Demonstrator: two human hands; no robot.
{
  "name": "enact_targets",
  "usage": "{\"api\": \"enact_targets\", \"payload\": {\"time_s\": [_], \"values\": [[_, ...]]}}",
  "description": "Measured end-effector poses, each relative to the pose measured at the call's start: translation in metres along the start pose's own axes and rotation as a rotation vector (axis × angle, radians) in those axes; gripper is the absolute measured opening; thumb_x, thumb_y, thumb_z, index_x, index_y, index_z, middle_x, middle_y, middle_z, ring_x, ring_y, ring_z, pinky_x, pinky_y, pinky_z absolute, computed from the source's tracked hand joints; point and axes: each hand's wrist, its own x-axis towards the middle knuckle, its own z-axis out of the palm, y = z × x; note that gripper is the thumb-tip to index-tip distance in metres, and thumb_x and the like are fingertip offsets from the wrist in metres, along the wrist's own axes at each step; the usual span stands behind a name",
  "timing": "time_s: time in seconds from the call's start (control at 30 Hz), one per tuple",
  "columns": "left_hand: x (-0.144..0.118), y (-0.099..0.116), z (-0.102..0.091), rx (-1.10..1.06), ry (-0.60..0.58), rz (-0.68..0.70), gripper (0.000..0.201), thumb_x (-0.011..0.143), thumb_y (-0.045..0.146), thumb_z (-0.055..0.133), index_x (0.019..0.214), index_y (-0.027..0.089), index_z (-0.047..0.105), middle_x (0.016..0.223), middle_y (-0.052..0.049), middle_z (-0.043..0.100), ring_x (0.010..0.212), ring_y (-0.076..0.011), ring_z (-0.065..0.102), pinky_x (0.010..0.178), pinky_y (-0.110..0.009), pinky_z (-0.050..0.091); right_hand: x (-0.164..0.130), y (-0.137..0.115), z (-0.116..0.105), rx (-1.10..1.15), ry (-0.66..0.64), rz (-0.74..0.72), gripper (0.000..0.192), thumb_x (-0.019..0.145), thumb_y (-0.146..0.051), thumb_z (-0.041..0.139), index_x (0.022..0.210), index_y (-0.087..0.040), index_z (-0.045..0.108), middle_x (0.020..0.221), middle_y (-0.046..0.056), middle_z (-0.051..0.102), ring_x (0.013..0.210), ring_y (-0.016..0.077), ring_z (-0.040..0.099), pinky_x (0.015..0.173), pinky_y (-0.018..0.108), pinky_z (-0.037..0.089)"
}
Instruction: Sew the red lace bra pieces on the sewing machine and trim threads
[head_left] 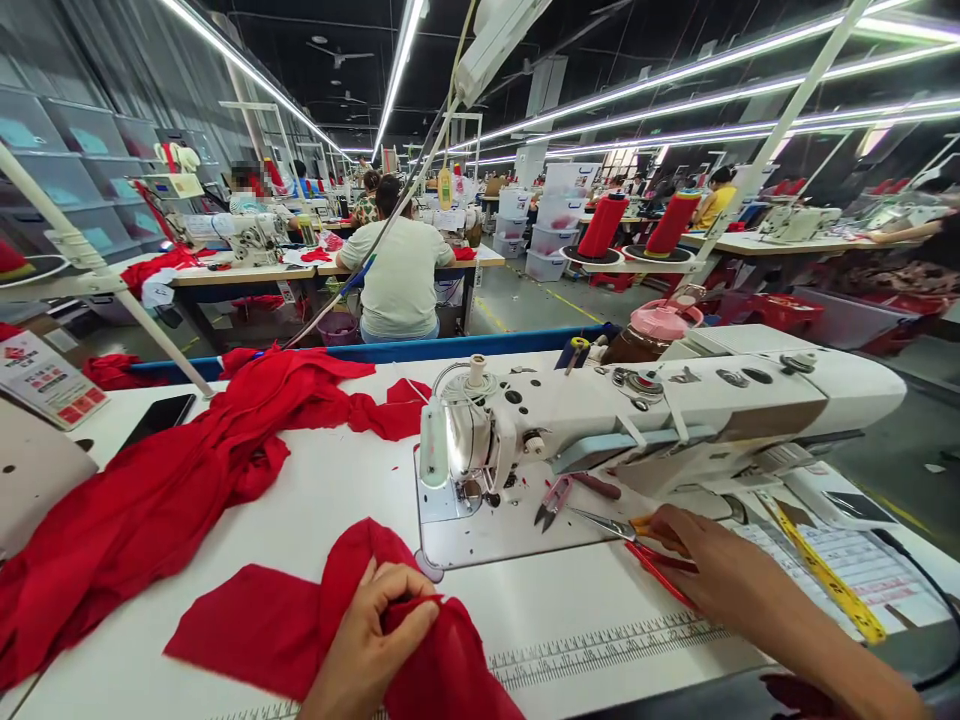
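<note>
At the near edge of the white tabletop (345, 480), the left hand (375, 630) pinches a folded rim of red cloth (255, 620), thumb and bent fingers closed on it. The cloth is plain and deep red, bunched into a soft loop past the fingers, with a flat, straight-edged flap spread leftward. A printed ruler (600, 648) runs along that near edge. Farther in, the right hand (709, 560) bends over the orange handle of metal scissors (626, 528); its fingertips are hidden, so I cannot tell how firmly it grips. Small snips (553, 502) lie just beside the blade tips, below a white sewing machine (585, 410). A crumpled red heap (172, 500) stretches from the tabletop's left side toward its far edge. Beyond that edge sits a person (397, 255) in a pale shirt, back turned.
</note>
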Motion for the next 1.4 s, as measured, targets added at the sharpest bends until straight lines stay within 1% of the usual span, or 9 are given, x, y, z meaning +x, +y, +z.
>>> {"api": "enact_targets", "payload": {"time_s": [0.1,0.17,0.37,0.57,0.83,0.97,1.2,1.3,1.4], "values": [[0.000,0.001,-0.001,0.001,-0.028,-0.003,0.020,0.083,0.039,0.058,0.071,0.025,0.065,0.078,0.000,0.065,0.082,-0.0222,0.058,0.111,-0.049,0.030,-0.014,-0.018,-0.026,0.139,-0.160,0.013,0.028,0.077,-0.048,0.068,0.095,-0.028,0.064,0.098,0.016,0.073,0.083,0.0281,0.071,0.065,0.035,0.052],[0.000,0.002,0.000,0.004,-0.032,0.015,0.019,0.083,0.038,0.059,0.070,0.025,0.065,0.078,0.000,0.064,0.081,-0.0214,0.057,0.111,-0.047,0.030,-0.027,-0.043,-0.034,0.200,-0.208,0.010,0.029,0.077,-0.051,0.069,0.095,-0.029,0.061,0.096,0.012,0.071,0.080,0.0256,0.069,0.066,0.034,0.051],[0.002,0.003,0.001,-0.012,-0.086,0.057,0.021,0.086,0.037,0.058,0.071,0.023,0.063,0.078,-0.002,0.061,0.082,-0.0216,0.057,0.087,-0.035,0.042,-0.048,-0.129,-0.006,0.368,-0.478,-0.163,0.041,0.067,-0.032,0.082,0.091,-0.028,0.050,0.095,-0.002,0.065,0.086,0.0210,0.061,0.078,0.031,0.050],[0.005,-0.003,-0.009,0.049,-0.236,0.060,0.024,0.091,0.039,0.056,0.076,0.021,0.062,0.086,-0.004,0.062,0.089,-0.0229,0.056,0.084,-0.034,0.039,-0.035,-0.155,0.000,0.388,-0.552,-0.259,0.045,0.071,-0.046,0.084,0.088,-0.026,0.048,0.093,-0.002,0.062,0.086,0.0212,0.056,0.079,0.032,0.046],[0.000,0.001,-0.009,0.060,-0.270,0.038,0.018,0.089,0.034,0.057,0.077,0.021,0.063,0.087,-0.003,0.061,0.089,-0.0219,0.055,0.088,-0.036,0.038,-0.032,-0.154,-0.001,0.379,-0.621,-0.283,0.051,0.073,-0.053,0.083,0.082,-0.025,0.042,0.088,-0.002,0.059,0.084,0.0212,0.054,0.072,0.029,0.041],[-0.001,-0.002,-0.009,0.045,-0.263,0.073,0.017,0.088,0.034,0.058,0.078,0.022,0.064,0.087,-0.003,0.062,0.090,-0.0217,0.056,0.091,-0.037,0.039,-0.033,-0.151,0.002,0.401,-0.619,-0.205,0.046,0.078,-0.054,0.078,0.082,-0.025,0.042,0.086,-0.002,0.061,0.086,0.0217,0.057,0.069,0.027,0.041],[-0.003,-0.011,-0.018,0.114,-0.175,0.179,0.018,0.094,0.035,0.057,0.085,0.024,0.067,0.087,-0.003,0.067,0.089,-0.0212,0.061,0.085,-0.034,0.047,-0.020,-0.108,0.019,0.166,-0.289,-0.171,0.029,0.081,-0.040,0.071,0.087,-0.026,0.046,0.082,0.001,0.071,0.070,0.0221,0.066,0.060,0.028,0.041],[-0.002,-0.011,-0.022,0.241,-0.069,0.341,0.014,0.096,0.030,0.058,0.088,0.025,0.068,0.086,-0.002,0.068,0.086,-0.0187,0.063,0.083,-0.032,0.050,-0.014,-0.078,0.026,0.064,-0.195,-0.179,0.015,0.086,-0.035,0.059,0.097,-0.025,0.054,0.097,0.006,0.074,0.078,0.0242,0.071,0.061,0.029,0.047],[-0.009,-0.012,-0.019,0.454,0.187,0.671,0.013,0.097,0.021,0.057,0.095,0.028,0.069,0.080,0.002,0.067,0.086,-0.0167,0.064,0.105,-0.043,0.044,-0.010,-0.055,0.031,-0.023,-0.094,-0.173,0.022,0.088,-0.035,0.051,0.105,-0.024,0.060,0.103,0.009,0.074,0.084,0.0273,0.073,0.064,0.033,0.052]]}}
